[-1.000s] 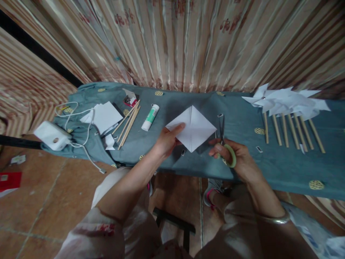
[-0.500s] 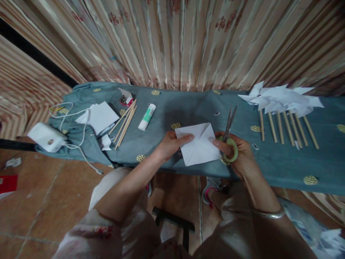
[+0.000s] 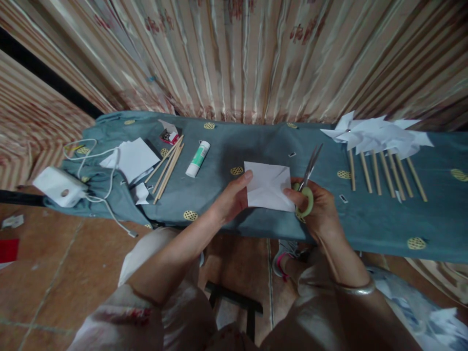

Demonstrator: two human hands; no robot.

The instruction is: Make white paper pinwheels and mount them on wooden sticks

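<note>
A white square of paper point(image 3: 269, 187) with crease lines is held up over the cloth-covered table. My left hand point(image 3: 234, 197) pinches its left edge, thumb on top. At the right edge, my right hand point(image 3: 318, 207) grips the paper between thumb and fingers. The same hand also holds scissors point(image 3: 305, 190) with pale green handles, their blades pointing up and away from me and slightly apart. The fingertips under the paper are hidden.
Paper pinwheels point(image 3: 378, 136) on sticks lie at the right. Left of the hands are a glue stick point(image 3: 198, 159), wooden sticks point(image 3: 170, 173), a small red box point(image 3: 169, 134), stacked paper point(image 3: 137, 158) and a white charger point(image 3: 60, 186) with cable.
The paper has turned so its edges run nearly level, and its slits show less clearly. My left thumb has moved from well over the paper to its left edge.
</note>
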